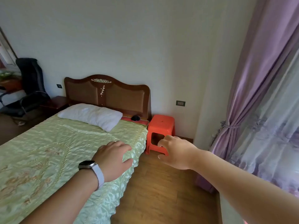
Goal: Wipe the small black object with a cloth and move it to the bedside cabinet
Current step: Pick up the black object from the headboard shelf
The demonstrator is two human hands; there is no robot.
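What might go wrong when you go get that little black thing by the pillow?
No cloth is in view and both the left hand and right hand are empty, so wiping may get skipped. The small black object sits far off at the bed's head, near the edge above the orange stool; a clumsy reach might knock it off.

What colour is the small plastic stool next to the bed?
The small plastic stool is bright orange-red, shown clearly in the head view.

Small black object (pixel 135 118) indistinct
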